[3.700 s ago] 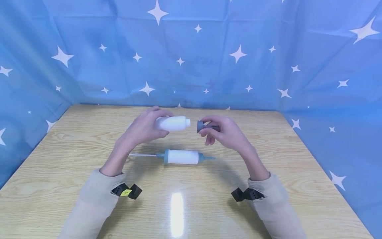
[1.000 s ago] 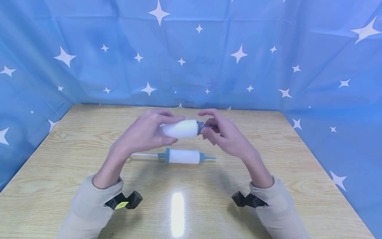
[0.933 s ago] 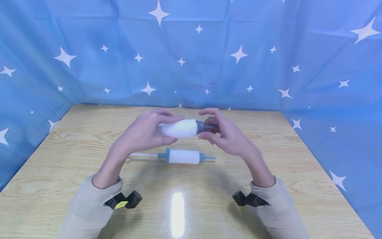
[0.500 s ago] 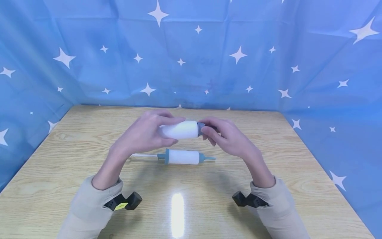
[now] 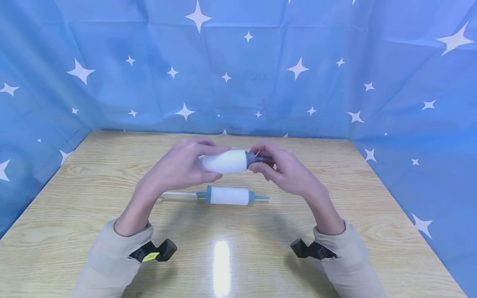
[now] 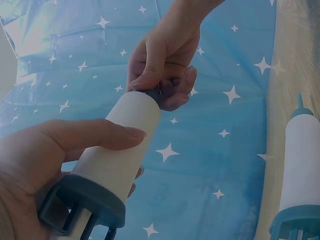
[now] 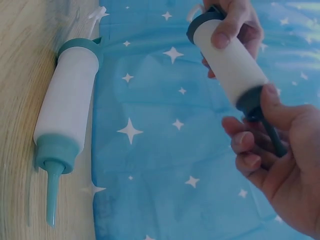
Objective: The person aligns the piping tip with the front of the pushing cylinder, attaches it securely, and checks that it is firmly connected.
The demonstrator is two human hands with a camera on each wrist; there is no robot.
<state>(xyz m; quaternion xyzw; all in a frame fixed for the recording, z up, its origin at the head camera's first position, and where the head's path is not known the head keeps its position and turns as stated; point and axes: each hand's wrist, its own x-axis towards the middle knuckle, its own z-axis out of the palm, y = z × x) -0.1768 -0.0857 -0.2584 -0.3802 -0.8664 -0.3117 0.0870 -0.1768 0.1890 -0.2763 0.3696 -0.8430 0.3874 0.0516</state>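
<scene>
My left hand (image 5: 182, 163) grips the white barrel (image 5: 228, 161) of a syringe-like dispenser, held level above the table. In the left wrist view, a dark blue-grey collar (image 6: 92, 197) with a pale rod closes its rear end. A dark blue-grey nozzle cap (image 5: 251, 159) sits against the barrel's right end. My right hand (image 5: 285, 169) holds this cap between thumb and fingers. In the right wrist view, its thin nozzle (image 7: 272, 135) points toward my right palm. How far the cap is seated cannot be told.
A second syringe-like dispenser (image 5: 229, 195), white with teal ends, lies on the wooden table (image 5: 257, 265) just nearer than my hands, its pale rod toward the left. Behind the table hangs a blue star-patterned cloth (image 5: 231, 95).
The nozzle cap, apart from the barrel at first, is now against its end. My right fingers have loosened, re-gripped and shifted round the cap. My left hand's hold stays much the same lately.
</scene>
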